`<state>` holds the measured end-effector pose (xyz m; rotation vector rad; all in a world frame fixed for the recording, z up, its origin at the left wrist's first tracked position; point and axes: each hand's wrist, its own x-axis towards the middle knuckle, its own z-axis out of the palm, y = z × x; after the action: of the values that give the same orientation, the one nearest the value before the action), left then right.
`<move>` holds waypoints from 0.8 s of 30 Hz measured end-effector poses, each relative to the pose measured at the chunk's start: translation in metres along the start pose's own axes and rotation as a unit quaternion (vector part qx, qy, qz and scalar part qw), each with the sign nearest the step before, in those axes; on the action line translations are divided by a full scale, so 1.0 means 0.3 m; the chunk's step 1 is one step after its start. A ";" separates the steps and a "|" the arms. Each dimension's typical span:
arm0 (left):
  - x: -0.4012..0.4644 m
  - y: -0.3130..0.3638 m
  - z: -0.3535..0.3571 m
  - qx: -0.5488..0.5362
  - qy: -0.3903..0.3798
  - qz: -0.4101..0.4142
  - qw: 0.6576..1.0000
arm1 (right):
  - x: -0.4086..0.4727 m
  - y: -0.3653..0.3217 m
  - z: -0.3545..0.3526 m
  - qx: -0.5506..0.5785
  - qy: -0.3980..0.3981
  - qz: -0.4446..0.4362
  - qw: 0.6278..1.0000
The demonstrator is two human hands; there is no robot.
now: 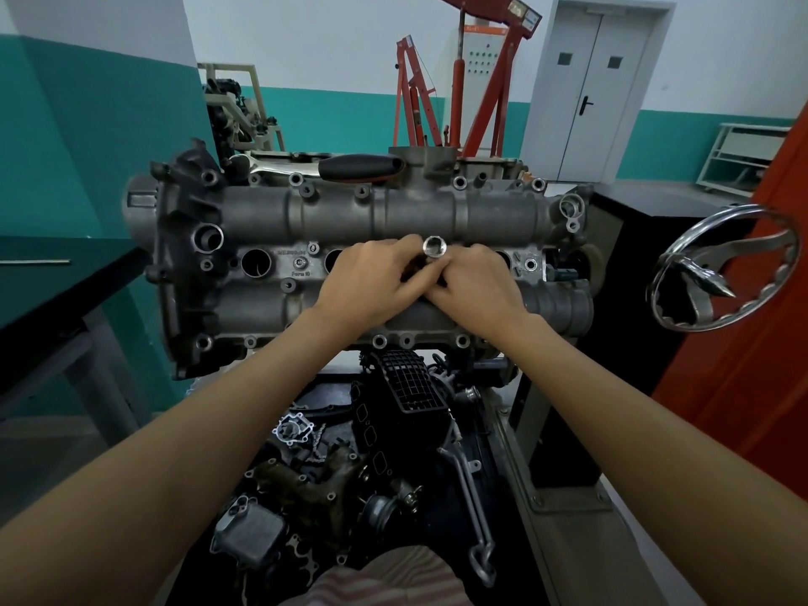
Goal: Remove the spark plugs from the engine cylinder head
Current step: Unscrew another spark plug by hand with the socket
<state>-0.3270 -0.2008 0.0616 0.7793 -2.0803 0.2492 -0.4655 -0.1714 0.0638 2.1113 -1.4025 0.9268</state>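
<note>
The grey cylinder head (350, 212) lies across the middle of the head view on an engine stand. Its middle row shows round spark plug wells; one open well (255, 262) is at the left. A shiny socket (434, 246) stands upright over a well near the middle. My left hand (371, 284) and my right hand (474, 284) meet around the socket's lower part, fingers curled on it. Whatever sits below the socket is hidden by my fingers.
A ratchet with a black handle (358, 166) lies on the far side of the head. A chrome handwheel (726, 266) sticks out at the right. Loose engine parts (384, 439) fill the tray below. A dark bench (52, 273) stands left, red crane legs (454, 94) behind.
</note>
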 end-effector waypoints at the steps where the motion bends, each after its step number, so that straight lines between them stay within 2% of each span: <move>1: 0.000 0.001 0.000 0.002 -0.003 0.004 1.000 | 0.001 0.001 0.005 -0.005 -0.008 -0.001 1.000; 7: 0.000 0.003 0.002 -0.002 0.012 0.005 1.000 | -0.001 0.010 0.007 0.011 -0.006 0.015 1.000; 12: 0.002 -0.001 0.004 -0.018 0.035 0.011 0.999 | 0.004 0.018 0.014 -0.018 -0.011 0.012 1.000; 19: -0.003 0.000 0.002 -0.028 0.036 0.011 0.999 | 0.001 0.005 0.000 -0.006 -0.002 0.015 1.000; 22: -0.003 -0.001 0.003 -0.013 0.020 0.007 1.000 | 0.000 -0.001 -0.005 0.004 0.027 -0.005 1.000; 24: -0.003 0.001 0.003 0.001 0.020 0.004 1.000 | 0.004 0.002 0.003 -0.011 -0.003 -0.008 1.000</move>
<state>-0.3273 -0.2006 0.0603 0.7605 -2.0456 0.2699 -0.4655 -0.1731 0.0639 2.1081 -1.3897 0.8944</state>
